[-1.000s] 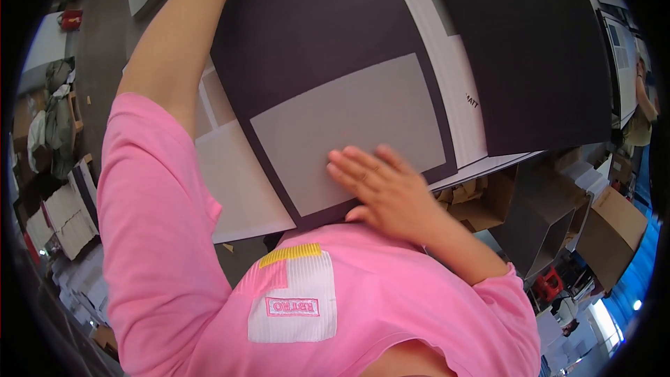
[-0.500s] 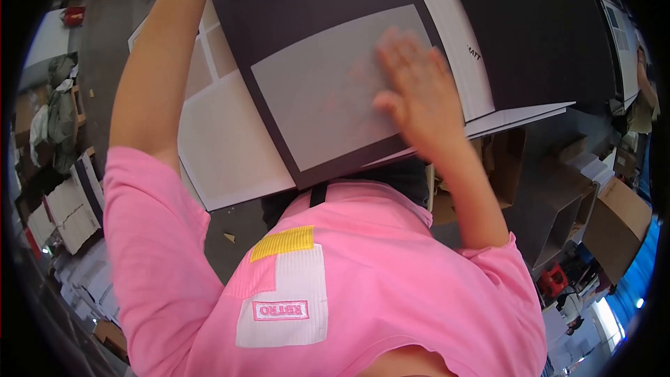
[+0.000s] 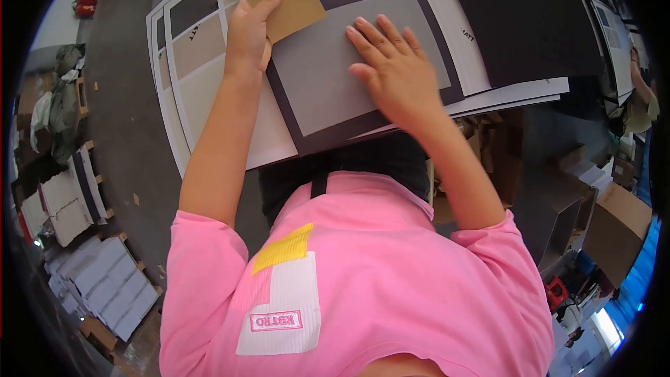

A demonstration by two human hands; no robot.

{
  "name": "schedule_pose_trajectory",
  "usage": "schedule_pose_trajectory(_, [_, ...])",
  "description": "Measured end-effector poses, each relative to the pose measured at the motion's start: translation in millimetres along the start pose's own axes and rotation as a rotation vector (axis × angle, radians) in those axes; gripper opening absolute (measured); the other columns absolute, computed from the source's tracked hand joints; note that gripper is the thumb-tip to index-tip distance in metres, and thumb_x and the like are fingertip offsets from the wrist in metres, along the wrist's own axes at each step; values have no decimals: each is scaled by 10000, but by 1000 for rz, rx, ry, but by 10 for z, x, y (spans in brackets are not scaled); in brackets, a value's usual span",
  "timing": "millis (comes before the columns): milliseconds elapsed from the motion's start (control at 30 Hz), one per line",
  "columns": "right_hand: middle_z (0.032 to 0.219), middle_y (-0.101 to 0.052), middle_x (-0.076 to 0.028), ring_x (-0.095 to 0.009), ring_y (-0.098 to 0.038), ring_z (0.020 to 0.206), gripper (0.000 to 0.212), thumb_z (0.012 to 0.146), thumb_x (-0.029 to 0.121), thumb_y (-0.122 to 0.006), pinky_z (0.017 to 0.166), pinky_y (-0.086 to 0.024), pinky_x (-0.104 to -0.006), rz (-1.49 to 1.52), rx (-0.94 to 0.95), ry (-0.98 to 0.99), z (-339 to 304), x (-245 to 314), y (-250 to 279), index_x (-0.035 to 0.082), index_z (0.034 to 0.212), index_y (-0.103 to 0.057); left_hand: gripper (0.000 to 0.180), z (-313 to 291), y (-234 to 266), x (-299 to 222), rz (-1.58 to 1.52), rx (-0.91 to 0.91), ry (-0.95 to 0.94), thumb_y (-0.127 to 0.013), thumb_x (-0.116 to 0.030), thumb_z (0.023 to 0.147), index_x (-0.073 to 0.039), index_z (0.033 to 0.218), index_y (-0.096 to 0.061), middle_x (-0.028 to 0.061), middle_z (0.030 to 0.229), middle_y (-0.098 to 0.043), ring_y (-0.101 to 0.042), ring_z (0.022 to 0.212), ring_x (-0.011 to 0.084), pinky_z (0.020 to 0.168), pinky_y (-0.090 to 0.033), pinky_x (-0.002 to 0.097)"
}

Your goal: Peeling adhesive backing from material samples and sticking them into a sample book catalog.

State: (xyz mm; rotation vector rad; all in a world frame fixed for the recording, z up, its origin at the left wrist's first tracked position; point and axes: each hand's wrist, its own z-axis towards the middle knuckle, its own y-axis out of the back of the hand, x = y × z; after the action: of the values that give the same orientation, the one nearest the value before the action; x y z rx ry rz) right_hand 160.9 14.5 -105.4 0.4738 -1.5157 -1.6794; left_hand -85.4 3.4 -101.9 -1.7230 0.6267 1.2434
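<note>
My left hand (image 3: 248,42) pinches a square tan card (image 3: 293,0) by its left side, thumb on top. The card lies partly over the upper left corner of a grey rectangular sheet (image 3: 317,91), and I cannot tell whether the two touch. My right hand (image 3: 401,77) lies on the right part of the grey sheet, fingers apart, holding nothing. Beneath the sheet is a black board (image 3: 450,63) that forms a dark border around it. To the left, a white board with beige and dark sample panels (image 3: 195,49) reaches under the black one.
Another large black board (image 3: 520,21) lies at the right, beside a white strip (image 3: 457,35). Under the work surface, open cardboard boxes (image 3: 506,139) stand on the floor. White stacks (image 3: 112,286) sit on the floor at the left. A co-worker's arm (image 3: 638,77) shows at the far right.
My left hand has come down from the upper edge, and the tan card is now in view in it. My right hand has moved slightly left and up on the grey sheet.
</note>
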Motion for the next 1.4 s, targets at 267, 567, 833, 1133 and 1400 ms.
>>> schedule_pose_trajectory(267, [1539,-446,-27,-216,-361,1450,595,983,452,-499,1195,-257,-426,63,91,101,-100,123,34,104,1464,-470,283,12,16,98,15,-76,25,-662,-82,928,8,1185,-584,105,1172,-658,-632,1062,184,947,-490,320])
schedule_pose_trajectory(567, [1542,-440,-24,-224,-350,1458,590,967,430,-542,1210,-229,-421,-5,181,88,-450,-116,275,131,1470,-464,284,4,-3,95,165,-150,-4,-629,-69,942,34,1195,-549,113,1146,-649,-611,1076,185,963,-470,317])
schedule_pose_trajectory(833, [1561,-390,-141,-258,-324,1471,695,989,510,-462,1214,-219,-415,178,-1,146,-111,377,-146,11,1470,-416,256,20,-68,129,161,-170,-36,-604,-87,960,33,1183,-565,105,1153,-650,-610,1061,178,965,-464,312])
schedule_pose_trajectory(1133, [1530,-437,-131,-260,-346,1458,635,991,458,-493,1208,-251,-419,193,-13,112,-150,147,-46,6,1436,-466,277,14,-64,119,159,-158,-2,-575,-76,966,28,1223,-564,120,1195,-646,-615,1090,188,974,-464,315])
schedule_pose_trajectory(1400, [1527,-428,-170,-317,-366,1442,662,954,423,-560,1201,-256,-457,256,35,133,-221,413,-91,1,1450,-440,276,23,-63,164,171,-182,-27,-569,-69,966,30,1223,-557,118,1183,-647,-619,1073,190,972,-467,316])
